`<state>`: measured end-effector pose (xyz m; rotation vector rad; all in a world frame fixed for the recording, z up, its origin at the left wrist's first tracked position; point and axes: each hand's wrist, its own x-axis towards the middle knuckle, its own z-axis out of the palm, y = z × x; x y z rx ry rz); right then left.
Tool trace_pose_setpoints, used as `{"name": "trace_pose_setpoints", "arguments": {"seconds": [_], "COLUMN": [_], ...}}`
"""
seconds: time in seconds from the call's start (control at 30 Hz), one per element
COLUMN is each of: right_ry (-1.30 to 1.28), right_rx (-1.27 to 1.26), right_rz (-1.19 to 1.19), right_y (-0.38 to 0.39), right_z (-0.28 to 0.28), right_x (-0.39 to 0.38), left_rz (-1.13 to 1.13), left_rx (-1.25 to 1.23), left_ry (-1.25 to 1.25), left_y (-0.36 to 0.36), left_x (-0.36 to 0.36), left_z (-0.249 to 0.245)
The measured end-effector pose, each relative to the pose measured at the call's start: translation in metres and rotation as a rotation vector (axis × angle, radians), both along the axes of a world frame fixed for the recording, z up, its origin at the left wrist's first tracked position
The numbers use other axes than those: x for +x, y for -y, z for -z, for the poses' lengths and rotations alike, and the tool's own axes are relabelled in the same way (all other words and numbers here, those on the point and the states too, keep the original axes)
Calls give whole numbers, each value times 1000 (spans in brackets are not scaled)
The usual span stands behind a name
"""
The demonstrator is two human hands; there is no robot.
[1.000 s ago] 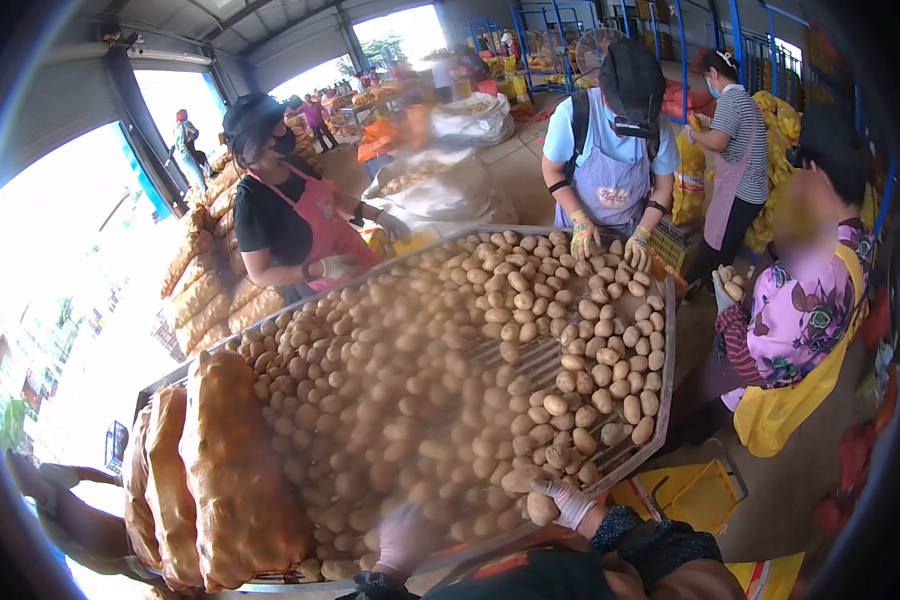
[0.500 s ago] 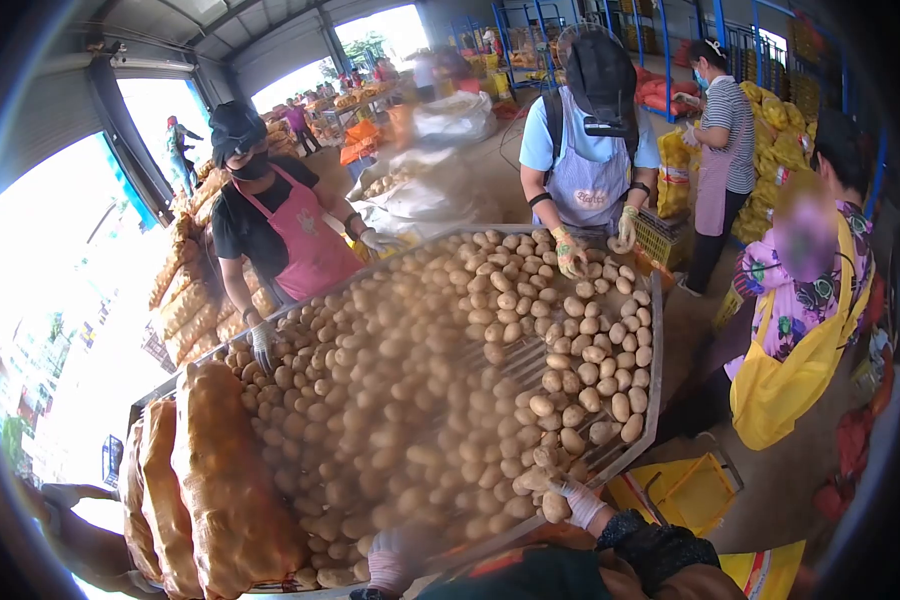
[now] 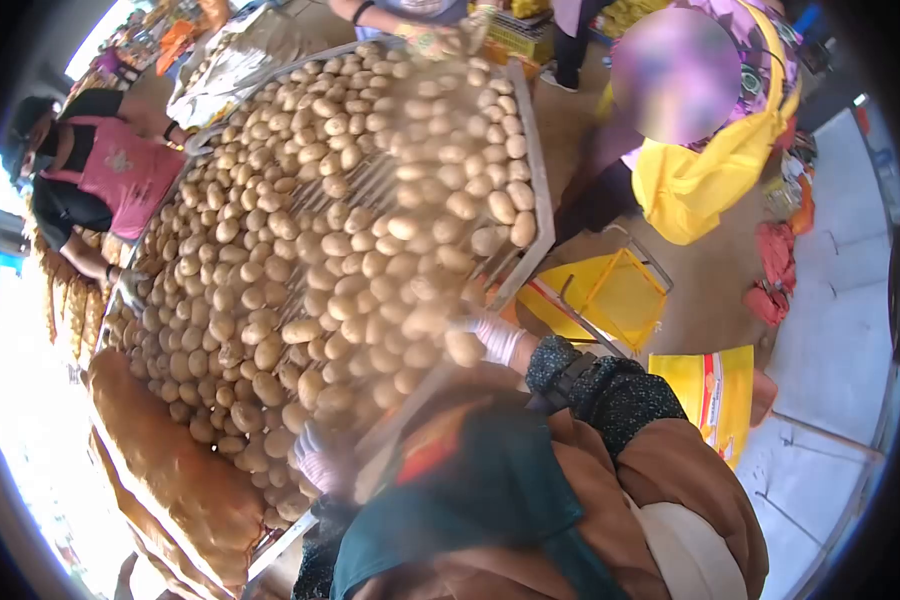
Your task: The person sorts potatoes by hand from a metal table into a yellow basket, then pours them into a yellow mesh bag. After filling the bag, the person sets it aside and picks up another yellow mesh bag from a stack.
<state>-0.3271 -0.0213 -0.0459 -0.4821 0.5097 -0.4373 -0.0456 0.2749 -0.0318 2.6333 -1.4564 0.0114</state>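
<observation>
A slatted sorting table (image 3: 542,185) with a metal rim is spread with many potatoes (image 3: 267,355). My right hand (image 3: 492,335), in a pale glove, is at the near right rim beside several potatoes; its fingertips are blurred and partly hidden, so its grip cannot be made out. At the near edge, my left hand (image 3: 318,462), also gloved, touches the potatoes, its fingers partly hidden among them. Bare slats (image 3: 295,205) show in the middle of the table.
Full mesh sacks (image 3: 170,460) lean at the left corner. A person in a pink apron (image 3: 130,170) reaches in from the left; another person's gloved hands (image 3: 435,40) are at the far edge. Yellow bags (image 3: 705,395) and a person with yellow cloth (image 3: 680,190) are at the right.
The view has tilted down and turned right, so the table appears higher and further left. My hands remain near the table's near edge. The far person's hands have come together.
</observation>
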Motion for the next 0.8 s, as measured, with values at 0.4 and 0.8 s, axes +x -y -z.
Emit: {"name": "trace_pose_setpoints", "arguments": {"seconds": [0.4, 0.8], "right_ry": [-284, -829], "right_rx": [22, 258], "right_rz": [404, 758], "right_y": [-45, 27], "right_z": [44, 179], "right_x": [-200, -325], "left_rz": [64, -48], "left_rx": [-67, -9], "left_ry": [58, -85], "left_y": [4, 12], "left_x": [-12, 4], "left_z": [4, -13]}}
